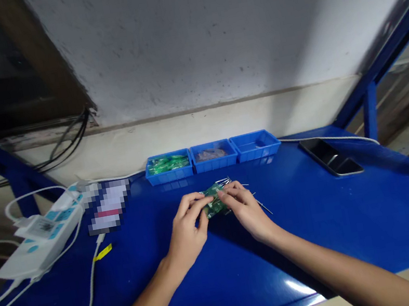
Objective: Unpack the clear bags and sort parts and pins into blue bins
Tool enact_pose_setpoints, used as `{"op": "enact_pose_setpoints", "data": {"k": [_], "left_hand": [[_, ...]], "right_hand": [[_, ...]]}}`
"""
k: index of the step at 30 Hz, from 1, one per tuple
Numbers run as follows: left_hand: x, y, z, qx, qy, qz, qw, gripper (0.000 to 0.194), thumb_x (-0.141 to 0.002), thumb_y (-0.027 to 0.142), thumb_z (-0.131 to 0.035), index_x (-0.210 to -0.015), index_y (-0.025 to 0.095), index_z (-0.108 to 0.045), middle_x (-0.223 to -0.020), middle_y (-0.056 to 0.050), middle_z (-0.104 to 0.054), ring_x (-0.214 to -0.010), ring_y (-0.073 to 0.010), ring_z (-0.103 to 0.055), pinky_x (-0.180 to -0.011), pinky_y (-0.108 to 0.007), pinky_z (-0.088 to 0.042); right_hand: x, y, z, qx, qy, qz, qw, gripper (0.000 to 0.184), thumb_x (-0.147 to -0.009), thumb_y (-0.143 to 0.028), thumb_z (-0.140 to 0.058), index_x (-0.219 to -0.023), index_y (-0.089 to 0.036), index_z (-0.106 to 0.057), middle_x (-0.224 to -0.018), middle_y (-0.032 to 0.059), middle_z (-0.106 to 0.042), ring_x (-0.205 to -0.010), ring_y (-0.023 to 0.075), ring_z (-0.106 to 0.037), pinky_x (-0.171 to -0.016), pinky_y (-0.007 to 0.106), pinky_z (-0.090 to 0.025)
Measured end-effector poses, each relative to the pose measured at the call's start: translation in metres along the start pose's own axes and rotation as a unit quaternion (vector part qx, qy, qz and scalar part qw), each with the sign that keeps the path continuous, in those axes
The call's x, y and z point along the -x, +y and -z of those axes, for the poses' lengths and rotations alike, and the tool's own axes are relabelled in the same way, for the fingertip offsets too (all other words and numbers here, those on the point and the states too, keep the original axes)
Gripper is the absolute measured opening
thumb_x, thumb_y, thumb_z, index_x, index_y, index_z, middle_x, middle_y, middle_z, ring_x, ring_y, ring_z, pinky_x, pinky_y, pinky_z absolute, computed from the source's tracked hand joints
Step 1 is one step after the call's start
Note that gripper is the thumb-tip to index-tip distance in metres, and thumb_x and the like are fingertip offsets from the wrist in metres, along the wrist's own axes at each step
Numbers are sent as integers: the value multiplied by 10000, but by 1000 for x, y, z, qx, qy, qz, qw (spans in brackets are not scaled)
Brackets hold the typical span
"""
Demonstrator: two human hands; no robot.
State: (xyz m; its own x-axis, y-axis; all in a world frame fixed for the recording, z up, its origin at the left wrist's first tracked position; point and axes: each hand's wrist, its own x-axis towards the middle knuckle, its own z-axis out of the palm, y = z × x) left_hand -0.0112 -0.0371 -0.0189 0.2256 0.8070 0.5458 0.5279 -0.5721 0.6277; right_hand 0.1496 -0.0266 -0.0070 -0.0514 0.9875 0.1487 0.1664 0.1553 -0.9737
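Between my two hands, just above the middle of the table, is a small shiny green plastic packet [216, 205]. My left hand [191, 220] pinches its left side with thumb and fingers. The fingers of my right hand [244, 208] are closed on its right side, and what lies under them is partly hidden. Several thin metal pins [264, 206] poke out around and beyond my right hand, lying on the blue table [228, 286]. Their full shape is covered by my fingers.
Along the wall stand three blue bins: one with green packets [168, 163], one with clear packets [210, 154], and another bin [254, 145]. A black phone [331, 157] lies at right. On the left are a white power strip [42, 245], cables and a blurred device [110, 206].
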Motion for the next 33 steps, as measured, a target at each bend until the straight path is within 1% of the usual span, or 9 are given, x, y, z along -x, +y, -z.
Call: {"op": "enact_pose_setpoints", "data": {"k": [4,7,11,13,15,18,22,28,33], "left_hand": [[0,3,1,17,-5,14,1000,237,-871,141,-442,-974,221,-640,-1048,-67,-560,-970,-175,-563,-842,-306,-462],[-3,4,3,80,-22,103,991,178,-875,261,-487,-926,203,-648,-921,-55,-616,-831,-169,-586,-717,-273,-461],[-7,2,3,282,-7,284,917,444,-876,517,-412,-854,128,-624,-749,-61,-617,-615,-130,-547,-514,-224,-378],[-8,1,3,363,6,338,868,528,-856,589,-379,-821,112,-605,-721,-59,-604,-574,-116,-528,-477,-212,-341],[-9,-1,2,386,9,357,851,473,-816,572,-475,-816,115,-599,-706,-40,-593,-569,-107,-526,-472,-203,-328],[-9,-2,3,324,6,335,885,324,-786,446,-590,-872,135,-619,-669,-7,-570,-590,-110,-533,-491,-202,-341],[-6,-1,4,145,33,210,966,197,-839,329,-553,-945,178,-621,-765,-22,-617,-670,-136,-568,-591,-235,-420],[-1,3,3,-25,18,1,1000,210,-861,158,-491,-979,229,-649,-966,-51,-609,-920,-174,-576,-826,-298,-447],[-3,1,1,63,-40,89,993,180,-845,273,-540,-981,211,-641,-1013,-69,-585,-915,-187,-564,-706,-270,-458]], "right_hand": [[0,3,-2,-29,-28,-7,999,268,-849,-380,-510,-890,-177,-681,-728,18,-559,-634,139,-481,-581,261,-389],[2,4,-2,31,-13,72,997,268,-868,-337,-499,-970,-181,-691,-749,35,-559,-656,146,-496,-606,274,-404],[6,5,-2,108,-6,167,980,265,-872,-224,-485,-1044,-199,-685,-830,61,-534,-780,173,-522,-714,320,-442],[7,8,-3,123,-7,198,972,300,-858,-154,-462,-1053,-215,-682,-885,69,-521,-827,176,-523,-748,334,-453],[8,10,-3,129,-6,222,966,359,-829,-85,-433,-1044,-224,-685,-937,75,-507,-877,177,-526,-779,338,-458],[8,10,-4,130,-10,227,965,393,-783,-41,-432,-1008,-233,-690,-1045,81,-487,-991,186,-516,-850,347,-447],[7,3,-3,102,4,147,984,194,-815,-202,-534,-934,-213,-688,-1059,79,-501,-1037,208,-499,-918,371,-406],[0,1,-3,-40,-45,-24,998,365,-873,-457,-455,-751,-153,-616,-647,-1,-522,-630,135,-508,-608,262,-411],[-1,6,0,33,-25,66,997,255,-873,-336,-485,-967,-174,-659,-741,26,-588,-645,144,-521,-619,271,-435]]}}
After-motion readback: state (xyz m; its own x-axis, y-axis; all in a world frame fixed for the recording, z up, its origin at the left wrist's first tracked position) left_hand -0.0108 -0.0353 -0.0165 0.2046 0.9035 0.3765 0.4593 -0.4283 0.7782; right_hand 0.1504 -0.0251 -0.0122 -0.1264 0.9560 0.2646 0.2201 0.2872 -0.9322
